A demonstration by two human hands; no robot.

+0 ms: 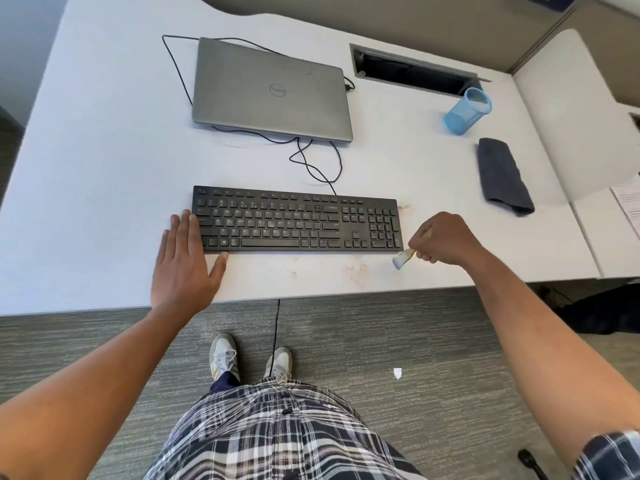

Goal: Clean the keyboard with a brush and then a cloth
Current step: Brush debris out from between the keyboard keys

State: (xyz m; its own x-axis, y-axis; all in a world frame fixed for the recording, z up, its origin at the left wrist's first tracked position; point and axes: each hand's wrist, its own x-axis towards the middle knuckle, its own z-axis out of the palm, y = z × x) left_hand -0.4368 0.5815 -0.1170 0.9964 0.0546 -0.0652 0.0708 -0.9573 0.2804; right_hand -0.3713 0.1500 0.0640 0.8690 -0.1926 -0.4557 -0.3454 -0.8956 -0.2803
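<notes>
Keyboard (298, 220), one and black, lies flat near the front edge of a white desk (104, 150), its cable running back toward one closed grey laptop (270, 90). Two bare hands frame it. The left hand (185, 261) lies flat with fingers straight and slightly spread, fingertips overlapping the keyboard's left end and thumb stretched along its front edge. The right hand (441, 239) hovers just off the keyboard's right end, fingers curled tight around one small brush (403, 258); the pale bristle end sticks out below the knuckles, pointing down at the desk just beside the keyboard's front right corner, apart from the keys. One dark folded cloth (504, 176) lies untouched well to the right, beyond the right hand, near one blue mesh cup (467, 112). Two pale shoes (249, 358) stand on grey carpet below.
</notes>
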